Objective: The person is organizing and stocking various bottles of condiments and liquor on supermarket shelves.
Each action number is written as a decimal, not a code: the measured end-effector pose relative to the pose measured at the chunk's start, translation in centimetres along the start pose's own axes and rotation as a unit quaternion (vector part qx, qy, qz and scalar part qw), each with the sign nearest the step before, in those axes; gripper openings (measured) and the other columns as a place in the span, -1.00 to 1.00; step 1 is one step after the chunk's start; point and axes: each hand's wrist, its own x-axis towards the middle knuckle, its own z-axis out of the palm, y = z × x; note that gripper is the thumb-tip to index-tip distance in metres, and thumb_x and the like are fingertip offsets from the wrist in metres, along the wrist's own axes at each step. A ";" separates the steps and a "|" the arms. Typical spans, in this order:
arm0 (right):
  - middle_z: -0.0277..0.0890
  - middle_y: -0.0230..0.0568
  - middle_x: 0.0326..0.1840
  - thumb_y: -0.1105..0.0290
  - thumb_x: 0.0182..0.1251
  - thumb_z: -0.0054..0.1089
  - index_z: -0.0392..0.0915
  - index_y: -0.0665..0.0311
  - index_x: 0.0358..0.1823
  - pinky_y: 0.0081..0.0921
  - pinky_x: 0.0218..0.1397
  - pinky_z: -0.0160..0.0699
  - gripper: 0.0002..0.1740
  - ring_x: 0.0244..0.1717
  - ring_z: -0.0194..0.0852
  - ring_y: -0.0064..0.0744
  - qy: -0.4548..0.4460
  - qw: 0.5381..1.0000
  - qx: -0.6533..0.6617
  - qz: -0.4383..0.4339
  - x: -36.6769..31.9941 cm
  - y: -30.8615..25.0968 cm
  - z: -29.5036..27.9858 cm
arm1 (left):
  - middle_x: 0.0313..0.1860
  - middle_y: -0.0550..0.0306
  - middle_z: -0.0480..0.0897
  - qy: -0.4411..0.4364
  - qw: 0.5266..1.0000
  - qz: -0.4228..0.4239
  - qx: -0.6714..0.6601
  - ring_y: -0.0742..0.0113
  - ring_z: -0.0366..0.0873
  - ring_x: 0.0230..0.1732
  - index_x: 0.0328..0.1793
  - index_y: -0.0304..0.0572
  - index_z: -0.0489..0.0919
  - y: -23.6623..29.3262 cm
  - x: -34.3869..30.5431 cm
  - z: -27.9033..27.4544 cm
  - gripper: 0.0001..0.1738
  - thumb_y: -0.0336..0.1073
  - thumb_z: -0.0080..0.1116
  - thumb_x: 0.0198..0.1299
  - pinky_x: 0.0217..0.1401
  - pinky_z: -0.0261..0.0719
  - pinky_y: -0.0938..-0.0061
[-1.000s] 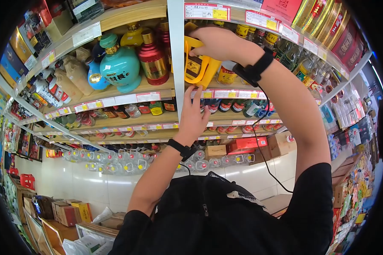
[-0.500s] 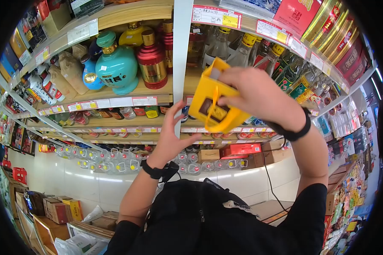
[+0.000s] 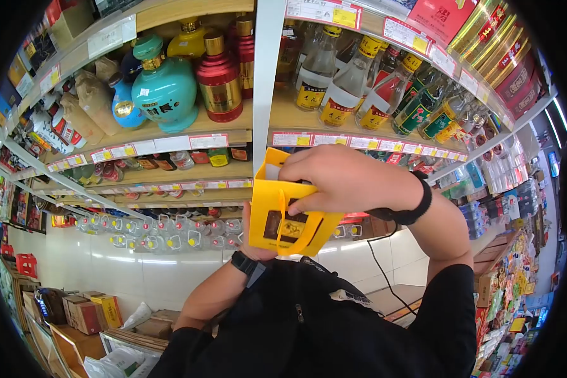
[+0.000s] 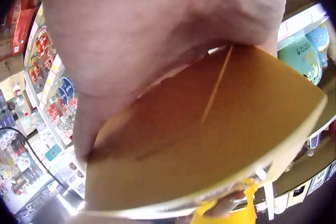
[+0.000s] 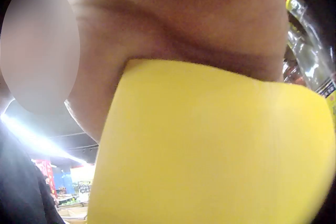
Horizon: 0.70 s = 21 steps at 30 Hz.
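A yellow paper gift bag with a dark printed panel and a yellow ribbon handle hangs before the chest in the head view. My right hand grips its top rim, fingers inside the mouth and thumb on the front. Behind and beneath the lower left corner is my left hand, mostly hidden by the bag there. In the left wrist view its palm lies against the brownish bag bottom, with a digit bent over the edge. The right wrist view shows a plain yellow side under that palm. The bag's contents are hidden.
Clear glass bottles line the upper right shelf, in front of me. To the left of a white post stand a turquoise jar and a red bottle. Large plastic jugs sit on the floor. A black cable trails from the right wrist.
The right hand has brought the gift bag from the right shelf down and toward the body. The left hand, apart from the bag half a second ago, now holds it from below.
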 end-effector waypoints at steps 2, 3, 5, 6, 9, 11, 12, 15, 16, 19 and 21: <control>0.66 -0.05 -0.11 0.27 0.22 0.52 0.65 0.31 -0.01 -0.14 0.06 0.60 -0.61 -0.01 0.65 0.06 -0.008 1.000 0.004 0.026 0.3 0.4 0.0 | 0.67 -0.03 0.31 0.012 0.996 0.033 -0.082 -0.13 0.25 0.66 0.73 0.20 0.25 -1.0 0.0 2.5 0.05 0.67 -0.29 0.32 0.70 0.12 -0.22; 0.67 -0.02 -0.12 0.24 0.25 0.49 0.66 0.29 0.01 -0.12 0.07 0.61 -0.62 0.01 0.66 0.07 -0.004 0.999 -0.002 0.054 1.0 0.7 0.3 | 0.69 -0.03 0.28 -0.030 0.994 0.065 -0.086 -0.13 0.20 0.68 0.73 0.17 0.25 -1.1 -0.2 3.7 0.03 0.64 -0.28 0.35 0.72 0.05 -0.23; 0.65 -0.05 -0.09 0.23 0.25 0.49 0.64 0.30 0.00 -0.13 0.06 0.61 -0.60 0.00 0.65 0.06 0.007 0.997 -0.009 0.078 1.9 1.0 0.7 | 0.69 -0.03 0.28 0.000 0.994 0.093 -0.058 -0.13 0.20 0.68 0.73 0.16 0.25 -0.5 -0.3 4.1 0.02 0.62 -0.27 0.37 0.72 0.05 -0.24; 0.65 -0.05 -0.09 0.23 0.25 0.49 0.64 0.30 0.00 -0.13 0.06 0.61 -0.60 0.00 0.65 0.06 0.004 0.998 -0.011 0.069 1.7 1.0 0.7 | 0.69 -0.02 0.28 0.034 0.993 0.112 -0.032 -0.13 0.20 0.68 0.73 0.14 0.24 -0.7 -0.1 4.4 0.00 0.60 -0.27 0.38 0.72 0.06 -0.24; 0.60 -0.10 0.03 0.21 0.27 0.47 0.58 0.28 0.09 -0.13 0.14 0.62 -0.55 0.04 0.65 0.05 0.008 0.996 -0.033 0.080 3.0 -0.1 2.9 | 0.62 -0.03 0.39 -0.004 0.990 0.126 -0.058 -0.11 0.30 0.62 0.67 0.10 0.35 0.6 -1.3 2.6 -0.11 0.46 -0.22 0.43 0.69 0.13 -0.21; 0.59 -0.10 0.05 0.19 0.29 0.47 0.57 0.28 0.10 -0.13 0.17 0.61 -0.54 0.09 0.62 0.06 0.009 0.998 -0.034 0.058 3.3 0.0 3.5 | 0.53 -0.02 0.49 0.004 0.991 0.103 -0.089 -0.06 0.42 0.54 0.57 0.05 0.46 1.2 -1.5 2.0 -0.22 0.34 -0.18 0.43 0.64 0.25 -0.13; 0.58 -0.10 0.07 0.16 0.31 0.46 0.56 0.29 0.10 -0.13 0.21 0.60 -0.53 0.15 0.60 0.07 0.014 0.998 -0.037 0.041 2.4 0.2 3.2 | 0.53 -0.02 0.49 0.003 0.991 0.100 -0.089 -0.06 0.42 0.54 0.57 0.05 0.46 0.6 -1.1 2.1 -0.22 0.34 -0.18 0.43 0.64 0.25 -0.13; 0.55 -0.02 0.19 0.13 0.39 0.41 0.55 0.29 0.11 -0.12 0.34 0.52 -0.55 0.30 0.50 0.11 0.035 0.999 -0.018 -0.002 1.3 0.1 2.1 | 0.49 -0.02 0.52 0.073 0.985 0.155 -0.037 -0.06 0.50 0.47 0.53 0.04 0.48 -0.6 -0.4 3.0 -0.25 0.31 -0.22 0.43 0.55 0.42 -0.08; 0.54 0.01 0.24 0.13 0.42 0.40 0.56 0.29 0.11 -0.12 0.38 0.49 -0.56 0.33 0.48 0.12 0.049 0.998 0.011 -0.041 1.9 0.0 2.1 | 0.45 -0.05 0.56 0.050 0.985 0.154 -0.063 -0.08 0.51 0.45 0.54 0.04 0.47 -0.1 -0.8 2.9 -0.25 0.31 -0.23 0.44 0.56 0.40 -0.12; 0.53 0.05 0.32 0.16 0.48 0.33 0.56 0.30 0.15 -0.11 0.42 0.45 -0.59 0.34 0.48 0.12 0.062 0.996 0.037 -0.049 3.7 -0.8 2.9 | 0.44 -0.06 0.57 0.024 0.987 0.143 -0.074 -0.12 0.53 0.45 0.56 0.04 0.45 1.9 -2.4 2.2 -0.25 0.29 -0.21 0.44 0.56 0.41 -0.16; 0.53 0.04 0.33 0.22 0.51 0.26 0.56 0.30 0.13 -0.12 0.43 0.45 -0.66 0.31 0.51 0.10 0.126 0.989 0.042 -0.064 3.9 -0.6 2.8 | 0.47 -0.06 0.55 -0.036 0.987 0.130 -0.086 -0.15 0.52 0.46 0.59 0.04 0.43 3.2 -3.1 1.6 -0.26 0.27 -0.12 0.45 0.56 0.41 -0.20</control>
